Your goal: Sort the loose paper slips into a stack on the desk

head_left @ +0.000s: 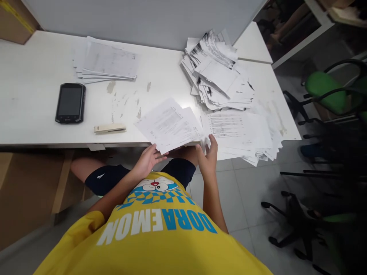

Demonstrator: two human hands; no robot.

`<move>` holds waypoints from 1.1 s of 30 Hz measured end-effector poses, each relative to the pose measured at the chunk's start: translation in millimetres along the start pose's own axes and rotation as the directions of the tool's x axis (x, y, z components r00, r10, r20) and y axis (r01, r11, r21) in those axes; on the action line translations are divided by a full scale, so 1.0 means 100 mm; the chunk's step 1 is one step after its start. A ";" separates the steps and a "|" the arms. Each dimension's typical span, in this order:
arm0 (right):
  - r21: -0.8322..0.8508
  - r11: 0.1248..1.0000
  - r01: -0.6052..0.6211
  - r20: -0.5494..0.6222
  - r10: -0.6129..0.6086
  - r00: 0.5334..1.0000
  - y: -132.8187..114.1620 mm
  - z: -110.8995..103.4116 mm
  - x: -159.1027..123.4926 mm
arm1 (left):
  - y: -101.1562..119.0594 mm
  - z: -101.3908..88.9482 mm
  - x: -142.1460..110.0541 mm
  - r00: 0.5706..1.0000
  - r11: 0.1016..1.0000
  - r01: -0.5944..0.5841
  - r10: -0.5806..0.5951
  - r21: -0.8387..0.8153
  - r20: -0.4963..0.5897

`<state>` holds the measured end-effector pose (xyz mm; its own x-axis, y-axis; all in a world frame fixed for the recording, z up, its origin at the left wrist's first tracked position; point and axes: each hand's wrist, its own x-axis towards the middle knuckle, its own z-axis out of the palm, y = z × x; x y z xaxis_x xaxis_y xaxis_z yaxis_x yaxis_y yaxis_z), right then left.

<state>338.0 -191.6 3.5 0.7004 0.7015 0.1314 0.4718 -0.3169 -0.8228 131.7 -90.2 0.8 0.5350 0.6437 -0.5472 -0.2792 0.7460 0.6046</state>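
Observation:
Two or so overlapping printed sheets of paper [172, 124] lie at the table's front edge, with a corner jutting over it. My left hand [147, 162] is at their near left edge, fingers stretched out and slightly apart, the thumb by the paper's border. To the right, my right hand [208, 158] has thumb and forefinger spread, close to the sheets' right end and the edge of a fanned-out spread of printed papers [229, 131]. Whether its fingertips touch paper is unclear. A cream stapler [109, 128] rests left of the sheets.
Behind the spread papers rises a tall, untidy paper stack [218, 74]. A neater paper pile [109, 61] lies at the back left, and a black rugged handheld device [70, 103] in front of it. A grey partition [143, 23] bounds the white table [34, 76]. Green chairs [325, 91] stand on the right.

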 end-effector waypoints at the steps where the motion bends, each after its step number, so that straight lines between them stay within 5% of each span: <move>1: -0.053 0.998 0.036 0.028 -0.034 0.999 0.02 0.02 0.00 | 0.01 0.01 -0.01 1.000 1.000 -0.006 0.006 0.014 -0.002; 6: -0.228 0.951 0.208 0.158 -0.175 0.972 0.06 0.08 0.03 | 0.04 0.04 -0.01 0.999 1.000 -0.010 0.011 0.016 -0.038; 20: -0.036 0.940 0.339 0.206 -0.325 0.923 -0.15 0.09 0.11 | 0.03 -0.11 -0.11 0.983 0.996 -0.076 0.081 0.035 -0.164; 28: -0.125 0.859 0.497 0.403 -0.413 0.817 -0.23 0.31 0.19 | -0.01 -0.22 -0.22 0.967 0.998 -0.057 0.059 0.017 -0.247; 33: -0.193 0.828 0.526 0.379 -0.431 0.819 -0.19 0.31 0.20 | -0.03 -0.27 -0.23 0.967 0.997 -0.073 0.074 0.014 -0.245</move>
<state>326.6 -151.7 4.8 0.1669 0.9530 0.2530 0.8625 -0.0168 -0.5057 98.9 -103.0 -4.1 0.3014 0.7194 -0.6257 -0.3064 0.6946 0.6509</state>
